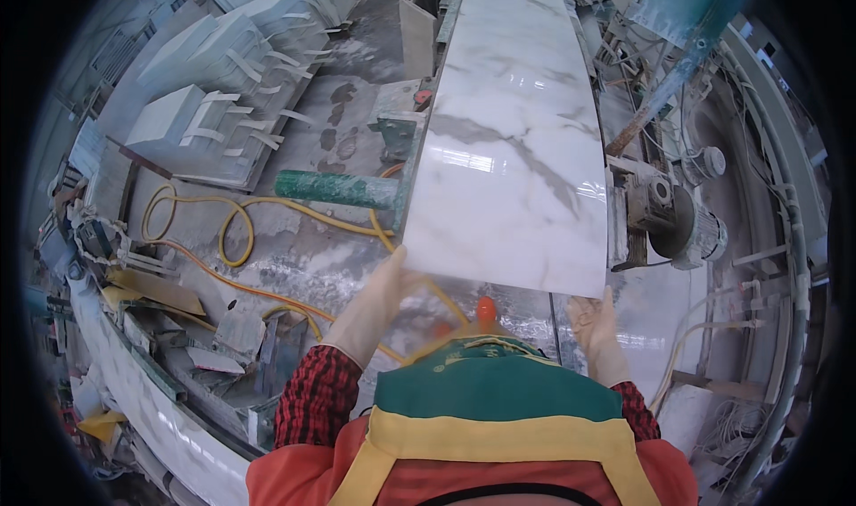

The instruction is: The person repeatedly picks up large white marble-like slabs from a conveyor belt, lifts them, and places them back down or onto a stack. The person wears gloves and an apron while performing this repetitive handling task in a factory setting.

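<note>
The left hand (374,305) and right hand (596,329) are at near corners of the slab (508,185). I can't tell if fingers grip; a loose hold could drop it.

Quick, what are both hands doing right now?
Left hand: at the near left corner of the marble-patterned slab; grip cannot be told.
Right hand: at its near right corner, fingers partly curled; grip cannot be told.
</note>
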`<state>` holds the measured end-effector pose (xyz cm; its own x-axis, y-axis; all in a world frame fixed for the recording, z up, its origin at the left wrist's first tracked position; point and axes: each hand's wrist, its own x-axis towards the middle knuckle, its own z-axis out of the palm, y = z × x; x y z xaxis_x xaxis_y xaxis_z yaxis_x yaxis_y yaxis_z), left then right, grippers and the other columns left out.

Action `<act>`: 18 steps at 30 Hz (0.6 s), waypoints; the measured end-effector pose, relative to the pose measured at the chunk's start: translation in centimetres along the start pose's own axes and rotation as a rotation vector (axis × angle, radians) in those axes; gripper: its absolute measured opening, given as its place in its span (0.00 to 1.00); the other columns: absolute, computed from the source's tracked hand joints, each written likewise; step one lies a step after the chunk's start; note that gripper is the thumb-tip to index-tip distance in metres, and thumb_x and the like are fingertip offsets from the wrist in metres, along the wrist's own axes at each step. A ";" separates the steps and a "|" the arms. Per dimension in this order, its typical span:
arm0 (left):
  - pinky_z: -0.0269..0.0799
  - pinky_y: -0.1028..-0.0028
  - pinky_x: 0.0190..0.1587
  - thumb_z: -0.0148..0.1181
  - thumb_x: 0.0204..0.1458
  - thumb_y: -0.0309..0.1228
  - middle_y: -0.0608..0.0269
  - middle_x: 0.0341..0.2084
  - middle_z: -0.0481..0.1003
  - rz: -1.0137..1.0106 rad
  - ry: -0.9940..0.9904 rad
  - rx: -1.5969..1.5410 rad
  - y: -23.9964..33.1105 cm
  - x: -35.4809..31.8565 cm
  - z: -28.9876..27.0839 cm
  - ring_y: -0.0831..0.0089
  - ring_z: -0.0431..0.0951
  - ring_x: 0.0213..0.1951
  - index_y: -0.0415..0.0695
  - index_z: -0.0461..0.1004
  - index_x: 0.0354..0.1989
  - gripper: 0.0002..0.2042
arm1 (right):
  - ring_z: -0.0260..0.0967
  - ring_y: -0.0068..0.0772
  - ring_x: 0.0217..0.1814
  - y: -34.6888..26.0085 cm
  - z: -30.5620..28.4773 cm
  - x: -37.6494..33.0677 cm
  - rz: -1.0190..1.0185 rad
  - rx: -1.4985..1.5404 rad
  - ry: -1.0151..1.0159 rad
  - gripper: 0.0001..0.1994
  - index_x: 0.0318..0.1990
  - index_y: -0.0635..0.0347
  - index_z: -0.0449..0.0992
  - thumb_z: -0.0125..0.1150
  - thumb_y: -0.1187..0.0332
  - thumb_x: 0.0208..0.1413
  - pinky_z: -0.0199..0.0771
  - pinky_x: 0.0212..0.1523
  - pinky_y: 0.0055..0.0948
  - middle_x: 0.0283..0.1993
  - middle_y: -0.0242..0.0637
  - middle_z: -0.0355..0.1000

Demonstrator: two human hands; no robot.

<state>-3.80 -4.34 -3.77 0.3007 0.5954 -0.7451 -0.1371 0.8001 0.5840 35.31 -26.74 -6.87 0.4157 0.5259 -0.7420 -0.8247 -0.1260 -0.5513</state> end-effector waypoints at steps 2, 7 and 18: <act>0.69 0.61 0.68 0.45 0.72 0.47 0.44 0.65 0.64 0.005 0.010 0.001 0.1 0.1 0.1 0.56 0.70 0.65 0.34 0.55 0.72 0.31 | 0.70 0.44 0.65 2.2 1.1 -1.4 0.061 0.030 -0.061 0.34 0.69 0.59 0.63 0.46 0.40 0.70 0.73 0.65 0.40 0.66 0.48 0.70; 0.67 0.60 0.69 0.46 0.71 0.47 0.44 0.66 0.64 0.047 -0.024 -0.006 -0.3 0.6 0.0 0.55 0.70 0.65 0.37 0.53 0.74 0.31 | 0.61 0.48 0.75 6.6 8.2 -3.0 0.095 -0.036 -0.312 0.41 0.76 0.65 0.49 0.47 0.40 0.70 0.73 0.68 0.40 0.73 0.55 0.60; 0.60 0.68 0.69 0.51 0.66 0.53 0.56 0.68 0.69 0.428 0.556 0.832 0.4 -11.0 -17.8 0.64 0.69 0.68 0.55 0.63 0.74 0.30 | 0.60 0.48 0.75 6.5 11.4 0.2 0.134 0.083 -0.085 0.42 0.71 0.73 0.53 0.57 0.44 0.66 0.75 0.67 0.43 0.72 0.54 0.60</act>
<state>-23.95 -9.22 -1.06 -0.1181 0.9303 -0.3472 0.6162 0.3429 0.7090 25.67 -17.88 -6.33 0.2691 0.5786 -0.7700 -0.9009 -0.1314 -0.4136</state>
